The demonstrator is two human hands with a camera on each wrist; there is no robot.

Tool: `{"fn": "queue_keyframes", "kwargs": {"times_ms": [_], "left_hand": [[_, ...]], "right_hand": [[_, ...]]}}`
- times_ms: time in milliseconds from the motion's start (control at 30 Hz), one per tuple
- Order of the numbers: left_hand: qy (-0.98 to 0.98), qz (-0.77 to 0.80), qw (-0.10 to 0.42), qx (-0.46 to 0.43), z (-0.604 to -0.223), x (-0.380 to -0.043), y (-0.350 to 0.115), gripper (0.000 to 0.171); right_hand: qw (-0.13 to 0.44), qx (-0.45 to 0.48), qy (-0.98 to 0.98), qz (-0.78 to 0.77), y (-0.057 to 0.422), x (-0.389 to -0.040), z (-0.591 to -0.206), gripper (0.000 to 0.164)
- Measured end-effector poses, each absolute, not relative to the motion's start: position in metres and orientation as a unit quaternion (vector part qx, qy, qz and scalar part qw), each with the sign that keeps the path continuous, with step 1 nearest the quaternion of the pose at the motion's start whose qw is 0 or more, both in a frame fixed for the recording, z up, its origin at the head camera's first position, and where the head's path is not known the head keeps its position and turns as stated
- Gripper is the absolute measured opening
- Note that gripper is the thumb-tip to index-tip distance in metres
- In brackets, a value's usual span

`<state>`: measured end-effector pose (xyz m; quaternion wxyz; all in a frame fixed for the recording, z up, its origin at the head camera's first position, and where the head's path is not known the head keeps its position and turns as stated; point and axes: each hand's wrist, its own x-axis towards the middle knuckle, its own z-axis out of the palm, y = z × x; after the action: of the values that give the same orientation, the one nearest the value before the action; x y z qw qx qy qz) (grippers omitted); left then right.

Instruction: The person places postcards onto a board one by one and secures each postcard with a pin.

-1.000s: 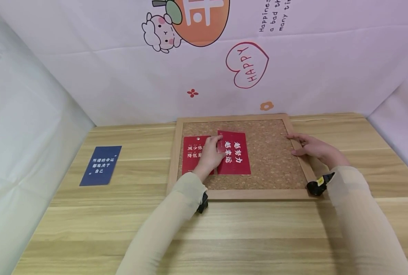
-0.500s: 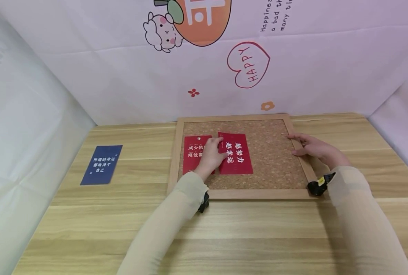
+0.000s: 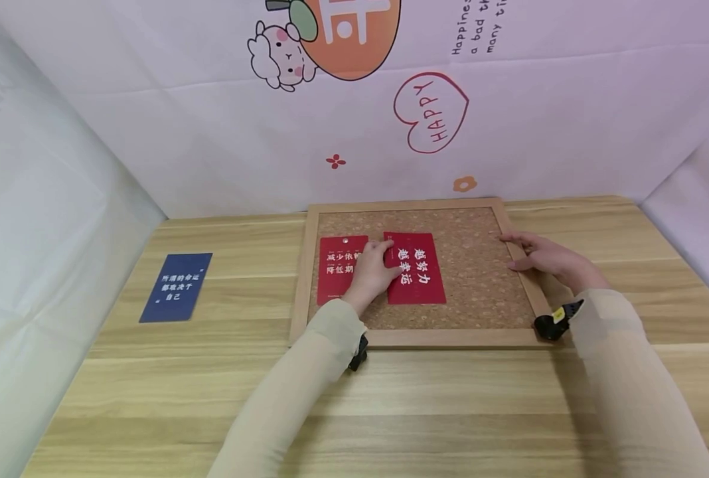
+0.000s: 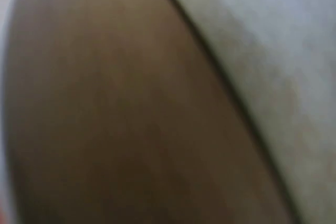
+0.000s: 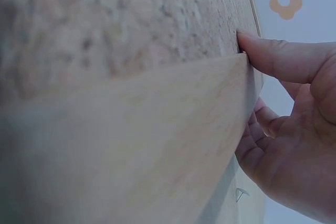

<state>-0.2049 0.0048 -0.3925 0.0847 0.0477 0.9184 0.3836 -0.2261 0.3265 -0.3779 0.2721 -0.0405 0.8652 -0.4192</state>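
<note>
My left hand [image 3: 374,271] pinches the left edge of a red card with white characters [image 3: 417,272], whose text is turned sideways. This card lies over the cork board [image 3: 468,265]. To its left, a second red card [image 3: 332,282] has a small pale dot, perhaps a pin, near its top edge; my left hand partly covers it. My right hand [image 3: 551,260] grips the board's right wooden frame. The right wrist view shows the thumb of that hand [image 5: 294,124] over the frame edge [image 5: 173,129], with the fingers at its outer side. Only blurred surfaces fill the left wrist view.
A blue card with white characters [image 3: 176,287] lies on the wooden table [image 3: 223,398], left of the board. Beside the frame in the right wrist view is a small metal pin-like thing [image 5: 241,193]. A white printed cloth [image 3: 211,146] stands behind the table.
My left hand has slid the sideways red card a little to the right, away from the other red card, and its tilted top edge is now level. My right hand stays put.
</note>
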Motion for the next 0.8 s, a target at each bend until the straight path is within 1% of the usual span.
{"fn": "queue_keyframes", "kwargs": {"times_ms": [367, 800], "left_hand": [[0.919, 0.384, 0.081, 0.039, -0.3932, -0.2032, 0.0078, 0.056], [0.919, 0.381, 0.095, 0.038, -0.3929, -0.2027, 0.0112, 0.057]], "right_hand": [[0.273, -0.047, 0.864, -0.42, 0.3267, -0.2274, -0.3786, 0.075], [0.275, -0.042, 0.864, -0.42, 0.3263, -0.2272, -0.3786, 0.074]]}}
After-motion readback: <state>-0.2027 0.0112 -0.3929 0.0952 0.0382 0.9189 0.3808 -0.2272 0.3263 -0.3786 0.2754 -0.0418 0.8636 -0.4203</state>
